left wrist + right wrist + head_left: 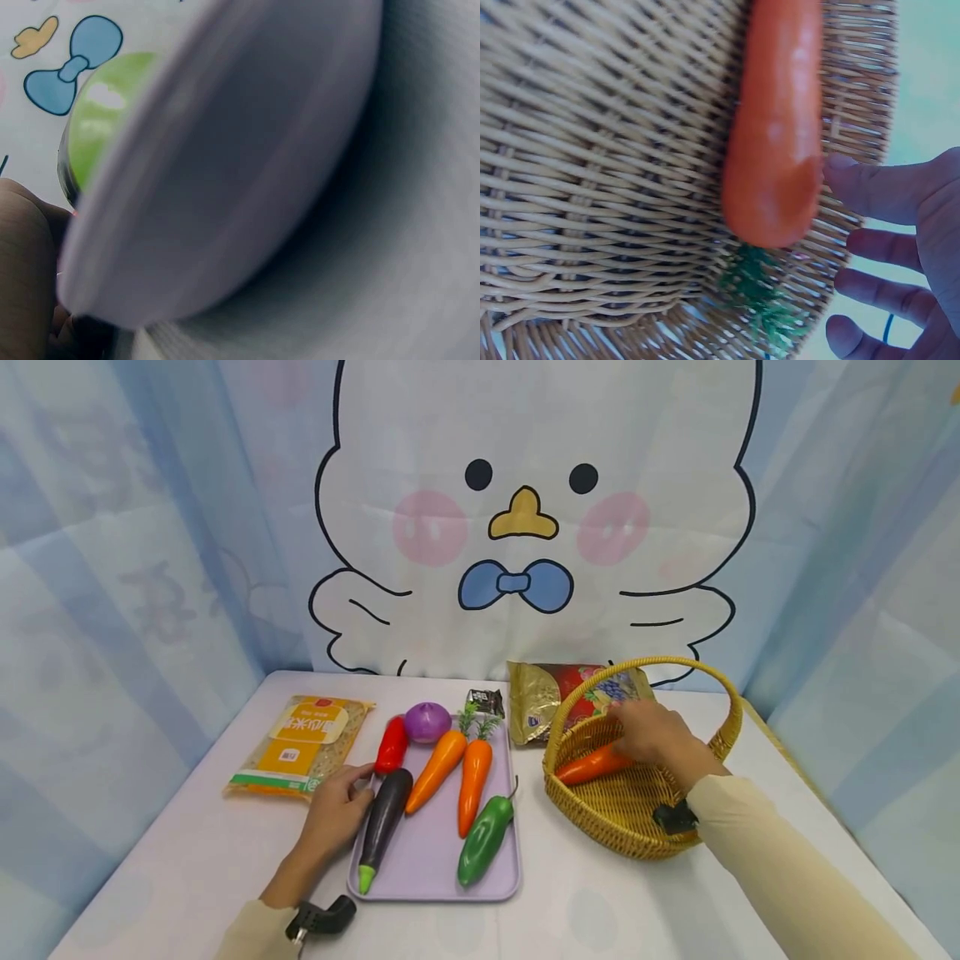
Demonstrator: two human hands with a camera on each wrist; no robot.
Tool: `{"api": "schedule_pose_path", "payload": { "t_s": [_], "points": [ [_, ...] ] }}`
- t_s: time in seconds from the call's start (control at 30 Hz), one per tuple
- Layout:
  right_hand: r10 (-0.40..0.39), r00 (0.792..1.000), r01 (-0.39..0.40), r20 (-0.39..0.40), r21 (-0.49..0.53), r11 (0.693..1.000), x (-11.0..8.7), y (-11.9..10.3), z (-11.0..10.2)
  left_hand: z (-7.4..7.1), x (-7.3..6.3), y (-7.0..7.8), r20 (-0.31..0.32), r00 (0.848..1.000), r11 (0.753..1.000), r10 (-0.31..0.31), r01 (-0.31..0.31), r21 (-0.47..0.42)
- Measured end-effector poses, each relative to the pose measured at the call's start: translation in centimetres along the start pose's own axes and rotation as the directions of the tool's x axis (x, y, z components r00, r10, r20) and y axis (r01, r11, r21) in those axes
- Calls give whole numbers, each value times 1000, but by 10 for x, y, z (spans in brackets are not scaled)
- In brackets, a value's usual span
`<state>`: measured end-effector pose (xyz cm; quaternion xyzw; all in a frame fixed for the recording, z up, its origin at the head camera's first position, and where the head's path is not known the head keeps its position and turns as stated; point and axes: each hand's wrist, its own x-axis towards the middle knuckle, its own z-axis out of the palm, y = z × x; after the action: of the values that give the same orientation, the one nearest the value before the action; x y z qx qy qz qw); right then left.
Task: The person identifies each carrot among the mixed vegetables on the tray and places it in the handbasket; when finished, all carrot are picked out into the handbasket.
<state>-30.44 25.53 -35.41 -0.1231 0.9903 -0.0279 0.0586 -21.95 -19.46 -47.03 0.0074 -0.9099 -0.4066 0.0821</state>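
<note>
In the head view my right hand [651,731] reaches into the wicker basket [615,806], over an orange carrot [592,766] lying inside along the wall. The right wrist view shows the carrot [776,142] with its green leafy top, one fingertip right at its side and the other fingers loosely extended by the rim. My left hand [339,806] rests at the left edge of a lilac tray [427,868], fingertips close to a red pepper [392,746] and an eggplant [386,818]. The tray also bears a purple onion [427,722], two carrots [474,785] and a green chili pepper [486,841].
A yellow bag of grain [300,743] lies left of the tray. Behind the tray sits a small dark packet [486,702]. A gold and red package [536,702] lies behind the basket, whose tall handle [652,662] arches over it. Curtains surround the table.
</note>
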Motion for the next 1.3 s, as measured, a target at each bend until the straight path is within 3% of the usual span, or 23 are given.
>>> {"api": "schedule_pose_path", "payload": {
  "t_s": [0.23, 0.53, 0.9, 1.17, 1.3],
  "points": [
    [27, 999, -22, -42, 131, 991, -6, 1, -17, -1, 1, 0, -1, 1000, 1000, 3, -3, 9],
    [-47, 992, 69, -121, 191, 979, -21, -15, -31, -2, 0, 1, 1, 1000, 1000, 20, -20, 0],
    [-136, 988, 147, -70, 205, 968, -35, -49, -31, 0, 0, -1, -1, 1000, 1000, 26, -26, 8],
    [-208, 976, 185, 61, 263, 947, -51, -72, -33, -1, -1, 0, -1, 1000, 1000, 23, -23, 8],
    [-221, 972, 193, 77, 266, 944, -58, -85, -34, -1, 0, 1, -2, 1000, 1000, 28, -28, 9]
  ]
}}
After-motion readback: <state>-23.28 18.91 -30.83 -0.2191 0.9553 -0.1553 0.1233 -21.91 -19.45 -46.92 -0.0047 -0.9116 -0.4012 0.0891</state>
